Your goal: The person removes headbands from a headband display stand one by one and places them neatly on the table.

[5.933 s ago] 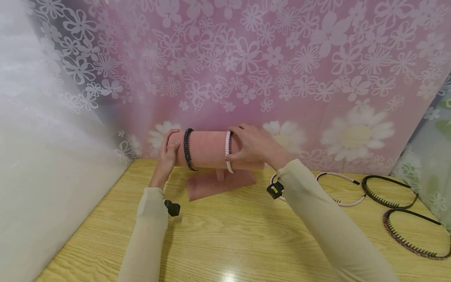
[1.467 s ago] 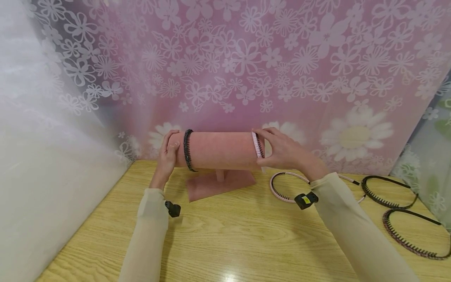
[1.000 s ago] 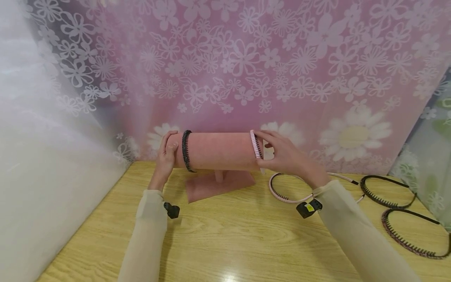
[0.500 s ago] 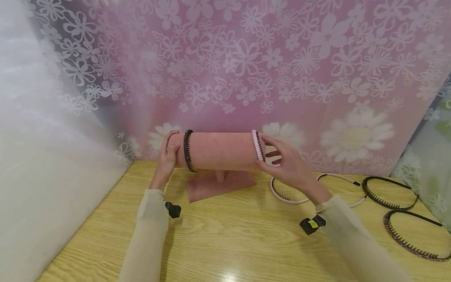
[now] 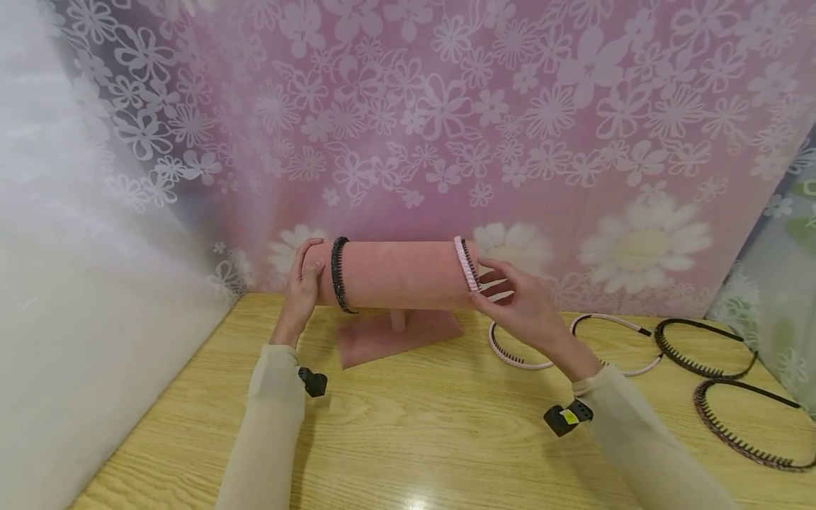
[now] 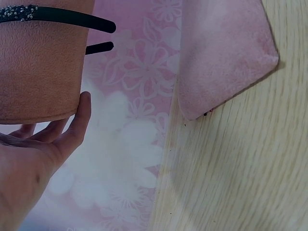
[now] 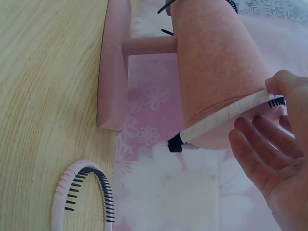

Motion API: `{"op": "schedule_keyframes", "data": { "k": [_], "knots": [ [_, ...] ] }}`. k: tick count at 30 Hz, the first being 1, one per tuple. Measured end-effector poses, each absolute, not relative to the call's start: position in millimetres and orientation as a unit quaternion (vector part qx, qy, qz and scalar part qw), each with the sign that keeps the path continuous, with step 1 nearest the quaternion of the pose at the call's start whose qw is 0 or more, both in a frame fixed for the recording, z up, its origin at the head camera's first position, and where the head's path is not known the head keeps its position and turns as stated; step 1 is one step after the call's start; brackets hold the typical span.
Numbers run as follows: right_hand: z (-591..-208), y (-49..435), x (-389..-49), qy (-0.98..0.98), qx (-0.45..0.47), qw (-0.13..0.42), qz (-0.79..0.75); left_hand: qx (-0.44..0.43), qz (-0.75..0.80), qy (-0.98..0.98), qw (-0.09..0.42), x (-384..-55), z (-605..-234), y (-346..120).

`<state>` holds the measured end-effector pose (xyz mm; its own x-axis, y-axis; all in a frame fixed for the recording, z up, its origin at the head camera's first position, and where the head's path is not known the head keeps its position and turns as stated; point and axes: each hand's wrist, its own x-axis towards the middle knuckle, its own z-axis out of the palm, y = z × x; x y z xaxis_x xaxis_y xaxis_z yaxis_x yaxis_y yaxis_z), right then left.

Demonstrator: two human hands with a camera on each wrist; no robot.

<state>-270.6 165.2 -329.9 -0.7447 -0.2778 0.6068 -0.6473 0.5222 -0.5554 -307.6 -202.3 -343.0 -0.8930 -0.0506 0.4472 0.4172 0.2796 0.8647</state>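
Note:
A pink padded roll (image 5: 401, 275) stands on its post and flat base (image 5: 401, 341). My left hand (image 5: 298, 292) holds its left end, thumb in front and fingers over the far side. Near that hand, a dark glittery toothed headband (image 5: 337, 278) is fitted round the roll. At the right end sits a pale pink headband (image 5: 466, 263) with black teeth, slightly tilted. My right hand (image 5: 528, 306) is beside it, thumb at the band's edge and fingers loosely extended by the roll's end face. The right wrist view shows this band's black tip (image 7: 175, 143) below the roll.
Toothed headbands lie on the wooden table (image 5: 408, 418) to the right: a pale pink one (image 5: 499, 353) partly behind my right hand, another pink one (image 5: 602, 316), a black one (image 5: 659, 338) and a brownish one (image 5: 705, 419). A flowered curtain (image 5: 446, 106) hangs behind.
Earlier my right hand slid the pale pink headband along the roll to its right end. Since then its fingers have loosened and shifted right and down. The left hand keeps its hold.

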Motion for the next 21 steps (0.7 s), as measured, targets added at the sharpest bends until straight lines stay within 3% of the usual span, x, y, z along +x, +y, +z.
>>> {"op": "schedule_keyframes", "data": {
  "k": [21],
  "knots": [
    [-322.5,166.5,-256.7,-0.848,0.247,0.247,0.398,-0.112,-0.589,-0.777,0.192,-305.4,-342.5,-203.1]
  ]
}}
